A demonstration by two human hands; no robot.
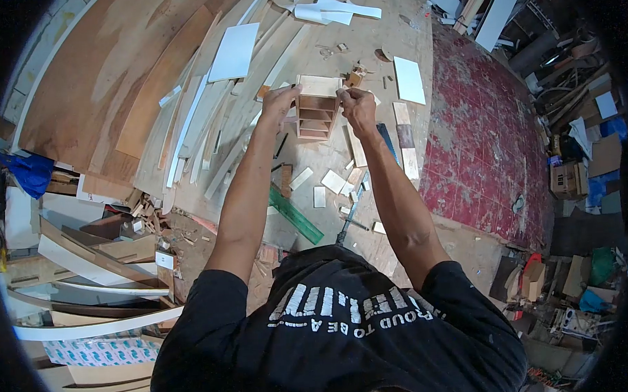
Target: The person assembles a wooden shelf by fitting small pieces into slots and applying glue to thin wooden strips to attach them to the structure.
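A small wooden shelf unit (pixel 316 115) with several open compartments stands on the worktable, its front towards me. Against its upper left edge, the fingers of my left hand (pixel 279 107) are closed in a grip. My right hand (pixel 359 111) is pinched at the upper right edge, level with the left. The pale top panel (pixel 319 85) of the unit shows between both hands. Some of the fingertips are hidden behind the unit's sides. A small wooden piece (pixel 355 75) lies just behind my right hand.
Offcuts (pixel 319 196), a green straight strip (pixel 297 216) and white panels (pixel 409 81) lie around the unit. Long wood strips (pixel 207 110) are heaped at the left. A worn red surface (pixel 475 149) adjoins the table at the right.
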